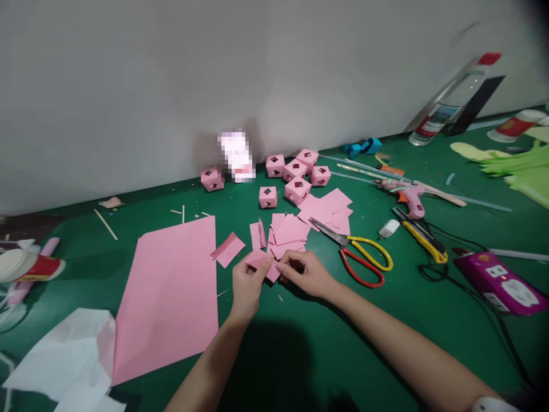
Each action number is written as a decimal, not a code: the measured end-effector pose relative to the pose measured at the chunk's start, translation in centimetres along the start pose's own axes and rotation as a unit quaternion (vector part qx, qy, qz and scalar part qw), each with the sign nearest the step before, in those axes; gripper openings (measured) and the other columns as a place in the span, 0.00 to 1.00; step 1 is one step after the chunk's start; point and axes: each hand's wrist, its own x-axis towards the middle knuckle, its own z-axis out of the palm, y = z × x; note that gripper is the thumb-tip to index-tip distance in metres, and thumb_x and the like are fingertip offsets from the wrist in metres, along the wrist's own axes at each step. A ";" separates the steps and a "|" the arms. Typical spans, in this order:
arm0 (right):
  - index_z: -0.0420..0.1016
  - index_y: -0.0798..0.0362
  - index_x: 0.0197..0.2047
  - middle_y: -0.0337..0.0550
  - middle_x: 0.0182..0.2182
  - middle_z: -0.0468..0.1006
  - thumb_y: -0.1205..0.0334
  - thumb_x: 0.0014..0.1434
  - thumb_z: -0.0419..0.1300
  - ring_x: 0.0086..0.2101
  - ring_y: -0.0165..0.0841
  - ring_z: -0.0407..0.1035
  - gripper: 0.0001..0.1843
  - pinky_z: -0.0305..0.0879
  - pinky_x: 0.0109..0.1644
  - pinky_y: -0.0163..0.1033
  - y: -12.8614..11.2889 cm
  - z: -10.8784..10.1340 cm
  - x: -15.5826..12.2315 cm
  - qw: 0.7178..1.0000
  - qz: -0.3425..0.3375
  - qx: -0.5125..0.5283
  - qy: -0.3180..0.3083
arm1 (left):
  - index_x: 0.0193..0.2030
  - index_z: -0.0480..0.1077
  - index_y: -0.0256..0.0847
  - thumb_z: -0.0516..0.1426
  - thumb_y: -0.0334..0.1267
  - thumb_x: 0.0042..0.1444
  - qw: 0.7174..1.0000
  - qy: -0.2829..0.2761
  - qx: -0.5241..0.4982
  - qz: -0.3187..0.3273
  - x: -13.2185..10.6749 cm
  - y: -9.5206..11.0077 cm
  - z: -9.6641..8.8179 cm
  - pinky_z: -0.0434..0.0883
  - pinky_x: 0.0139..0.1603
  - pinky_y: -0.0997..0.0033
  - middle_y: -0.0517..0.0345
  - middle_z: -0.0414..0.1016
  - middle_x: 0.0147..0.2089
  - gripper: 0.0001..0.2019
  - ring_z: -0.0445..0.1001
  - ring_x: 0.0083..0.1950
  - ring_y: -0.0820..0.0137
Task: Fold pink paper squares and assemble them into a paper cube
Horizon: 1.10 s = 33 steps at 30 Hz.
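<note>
Between my two hands is a small piece of pink paper [273, 273]. My left hand [249, 284] pinches it from the left with thumb and fingers. On its right edge, the thumb and fingertips of my right hand [306, 272] close on the same piece. Just beyond lies a pile of pink paper pieces [289, 230]. A folded pink piece [229, 250] and a second, upright folded piece [258, 234] are left of the pile. To the right rest scissors [343, 241] with one yellow and one red handle, blades parted over the pink paper.
Several pink paper cubes with diamond holes [297, 190] stand near the wall by a blurred phone [237, 155]. A large pink sheet [171, 292] lies left. Rightward are a glue gun [414, 200], cutter [424, 237], purple power strip [500, 283] with cable, and bottle [454, 103].
</note>
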 end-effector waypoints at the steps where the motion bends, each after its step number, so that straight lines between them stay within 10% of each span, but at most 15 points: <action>1: 0.71 0.54 0.29 0.37 0.21 0.74 0.51 0.62 0.58 0.22 0.27 0.64 0.15 0.59 0.27 0.32 0.0 0.0 0.0 1.000 0.001 0.008 0.010 | 0.32 0.76 0.36 0.65 0.42 0.51 1.000 -0.001 0.003 0.007 0.0 0.0 0.0 0.69 0.37 0.73 0.59 0.76 0.30 0.10 0.72 0.32 0.72; 12: 0.71 0.52 0.33 0.37 0.25 0.72 0.59 0.60 0.59 0.25 0.30 0.66 0.06 0.63 0.31 0.35 0.2 -0.2 0.1 0.990 -0.034 0.013 0.139 | 0.33 0.75 0.38 0.62 0.41 0.54 0.988 -0.124 0.086 0.027 -0.1 1.0 0.1 0.67 0.33 0.76 0.57 0.74 0.32 0.08 0.70 0.32 0.73; 33: 0.73 0.52 0.30 0.38 0.26 0.77 0.69 0.53 0.60 0.27 0.31 0.70 0.04 0.66 0.34 0.35 0.4 -1.2 0.1 0.958 -0.122 -0.173 0.193 | 0.30 0.73 0.39 0.59 0.35 0.57 0.965 -0.101 0.211 0.123 -0.6 0.8 0.3 0.64 0.30 0.76 0.60 0.72 0.30 0.06 0.67 0.29 0.76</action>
